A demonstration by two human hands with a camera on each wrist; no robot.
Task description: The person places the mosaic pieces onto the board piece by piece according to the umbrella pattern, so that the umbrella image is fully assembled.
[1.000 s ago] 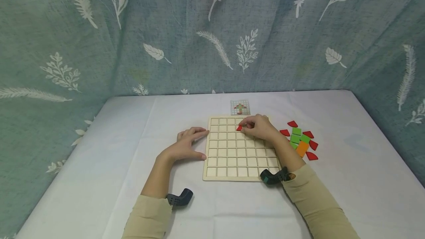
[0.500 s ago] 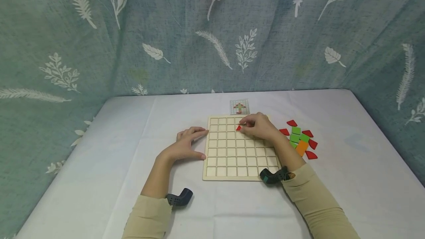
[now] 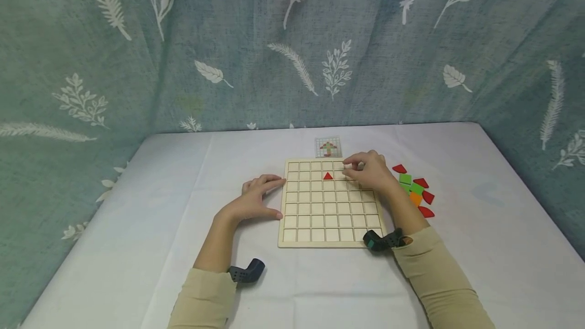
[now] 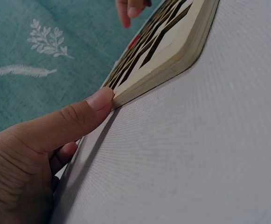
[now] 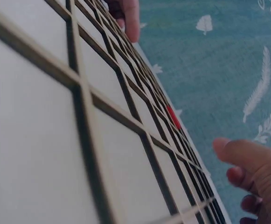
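A pale wooden grid board (image 3: 303, 244) lies on the table. One red triangular-looking tile (image 3: 327, 176) sits in a cell near its far side; the right wrist view shows that red tile (image 5: 173, 116) down among the grid bars. My left hand (image 3: 253, 200) rests at the board's left edge, thumb and fingers spread, and the thumb (image 4: 100, 99) touches the rim in the left wrist view. Over the board's far right part is my right hand (image 3: 371, 170), just right of the tile. Its thumb (image 5: 247, 154) and fingers stand apart with nothing seen between them.
Behind the board lies a small card (image 3: 328, 147) with a grid picture in red and green. Right of the board are loose red tiles (image 3: 399, 168), green tiles (image 3: 404, 178) and an orange tile (image 3: 415, 198), partly hidden by the right forearm. A patterned curtain (image 3: 247, 65) hangs behind the table.
My right hand has let go of the red tile and moved off to the right. The tile now lies in its cell, fully in sight. My left hand stays at the board's edge.
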